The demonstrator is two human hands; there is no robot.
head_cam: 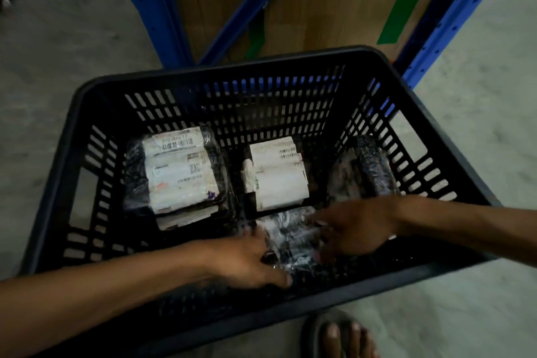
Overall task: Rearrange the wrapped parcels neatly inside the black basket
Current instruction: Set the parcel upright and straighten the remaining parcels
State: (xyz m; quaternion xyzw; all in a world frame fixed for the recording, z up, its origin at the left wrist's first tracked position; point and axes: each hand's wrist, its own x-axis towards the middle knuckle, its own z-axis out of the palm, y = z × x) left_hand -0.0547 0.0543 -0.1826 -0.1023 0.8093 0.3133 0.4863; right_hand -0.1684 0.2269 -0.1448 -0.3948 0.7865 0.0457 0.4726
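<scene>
A black slotted basket (pixel 220 73) stands on the floor with several wrapped parcels in it. A large parcel with white labels (pixel 180 171) lies at the left. A smaller labelled parcel (pixel 276 174) lies in the middle. A dark parcel (pixel 363 171) leans against the right wall. Near the front lies a shiny plastic-wrapped dark parcel (pixel 293 238). My left hand (pixel 250 261) grips its left side and my right hand (pixel 354 227) grips its right side. The hands are blurred.
Blue metal rack legs (pixel 151 6) and cardboard with green tape (pixel 319 9) stand behind the basket. Grey concrete floor (pixel 58 67) surrounds it. A sandalled foot (pixel 340 337) is at the basket's near edge.
</scene>
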